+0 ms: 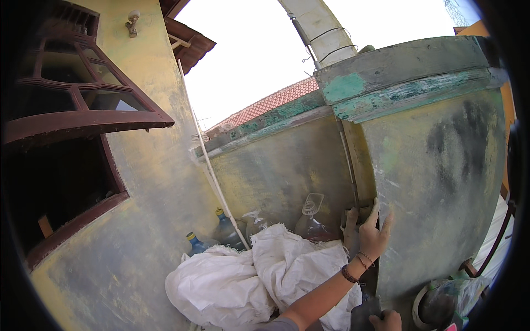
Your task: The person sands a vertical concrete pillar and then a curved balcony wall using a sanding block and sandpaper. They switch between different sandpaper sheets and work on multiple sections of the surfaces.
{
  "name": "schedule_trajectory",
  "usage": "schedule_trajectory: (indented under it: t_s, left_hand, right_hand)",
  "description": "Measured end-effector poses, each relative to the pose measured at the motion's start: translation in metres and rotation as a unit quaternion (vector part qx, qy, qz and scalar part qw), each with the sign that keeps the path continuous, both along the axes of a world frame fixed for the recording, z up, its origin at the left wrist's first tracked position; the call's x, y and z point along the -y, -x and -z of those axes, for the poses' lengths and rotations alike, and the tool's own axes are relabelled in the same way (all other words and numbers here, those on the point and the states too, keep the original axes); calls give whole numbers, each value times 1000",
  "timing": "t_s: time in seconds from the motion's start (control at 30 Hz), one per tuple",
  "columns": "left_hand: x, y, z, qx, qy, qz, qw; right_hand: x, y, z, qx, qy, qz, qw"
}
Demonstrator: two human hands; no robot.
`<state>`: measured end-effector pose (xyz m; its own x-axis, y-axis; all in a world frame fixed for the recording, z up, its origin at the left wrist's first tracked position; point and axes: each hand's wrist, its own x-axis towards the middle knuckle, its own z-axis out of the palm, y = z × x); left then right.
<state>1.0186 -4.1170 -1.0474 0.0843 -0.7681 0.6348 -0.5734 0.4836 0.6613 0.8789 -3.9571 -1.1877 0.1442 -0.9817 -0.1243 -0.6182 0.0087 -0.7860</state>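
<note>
Fingers [381, 218] of the left hand [371, 236] are spread out and press flat on the corner of a big grey-green wall [441, 182]. They hold nothing. Beaded bracelets [353, 268] sit on that wrist.

Low down, the right hand [386, 320] is curled over the top edge of a dark flat thing [364, 315]. I cannot tell what that thing is, or how tight the fingers are.

Just beside the left arm lie big white sacks [259, 276], all crumpled in a heap. Behind the sacks stand blue water bottles with yellow caps [223, 229] and a clear jug [309, 218], close to the wall. A thin white pipe [212, 176] leans up along the yellow house wall [143, 231]. A dark red window frame [72, 110] hangs open on the left.
</note>
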Motion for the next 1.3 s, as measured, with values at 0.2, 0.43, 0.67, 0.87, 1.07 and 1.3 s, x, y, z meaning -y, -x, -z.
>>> schedule_trajectory:
  t_s: [0.2, 0.43, 0.67, 0.87, 1.07, 1.3]
  left_hand:
    - [22, -14, 44, -166, 82, 88, 979]
    - [22, -12, 41, -103, 60, 44, 992]
    - [16, 1, -2, -26, 61, -44, 997]
    - [37, -15, 58, -105, 132, -31, 985]
    - [29, -2, -13, -139, 75, -55, 986]
    - [56, -25, 38, -11, 47, -171, 984]
  right_hand:
    - [7, -6, 10, -2, -3, -8, 1000]
    - [4, -3, 6, -20, 12, 7, 1000]
    - [1, -2, 6, -9, 3, 13, 1000]
    - [3, -7, 9, -9, 8, 2, 1000]
    - [-2, -1, 11, 6, 5, 25, 1000]
    - [-3, 0, 15, -1, 28, 28, 999]
